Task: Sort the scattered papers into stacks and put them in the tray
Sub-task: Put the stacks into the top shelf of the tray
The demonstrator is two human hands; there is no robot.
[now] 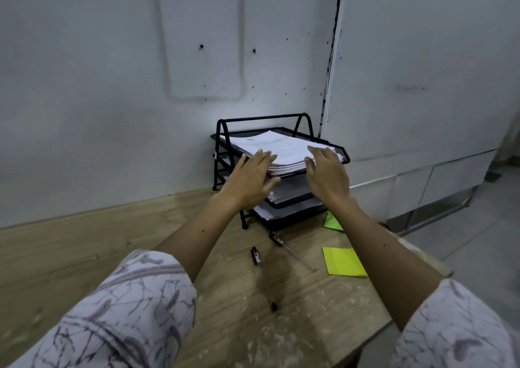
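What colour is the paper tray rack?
Black wire mesh tray rack, seen in the head view.

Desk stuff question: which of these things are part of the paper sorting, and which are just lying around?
Part of the job:
- top paper stack
- black mesh tray
- lower stacks
- left hand and right hand, both pressing the top stack's front edge

Just lying about:
- two pens
- yellow-green note
- green note

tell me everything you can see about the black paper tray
The black paper tray is a three-tier rack, seemingly of metal mesh and wire, with arched side frames joined by a top bar. It stands upright on the wooden table against the wall. Each tier holds white papers; the top stack is thickest. The left hand and right hand press that stack's front edge.
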